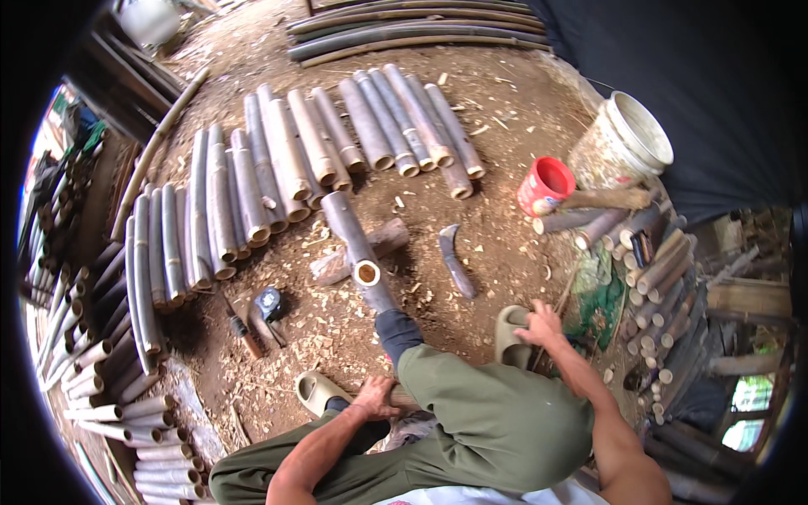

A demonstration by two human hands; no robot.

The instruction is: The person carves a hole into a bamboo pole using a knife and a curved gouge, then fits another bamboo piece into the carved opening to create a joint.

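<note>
Grey-brown bamboo tube: lies at the centre across a short, rough brown log, pale cut end facing the wearer; the log's middle is hidden beneath it.
Below the cut end: a greyish form runs into dark blue cloth at the leg; I cannot tell whether it is bamboo or a foot.
Left hand: fingers bent over a brown wooden piece, mostly covered by olive-green cloth trousers; whether this grip is clamped on it, I cannot tell.
Right hand: fingers overlap the rim of a khaki moulded slipper; I cannot tell whether this grip pinches it. The trousers hide part of the slipper.
Left foot: in a matching khaki slipper, its heel covered.
Ground: a dark, curved, hook-ended tool lies right of the tube; a round blue-black object, too small to identify, sits to the left.
Buckets: a small red plastic one stands near a stained white plastic one.
Bamboo stacks: the left pile is cut off by the lower edge; the right pile fades into shadow.
</note>
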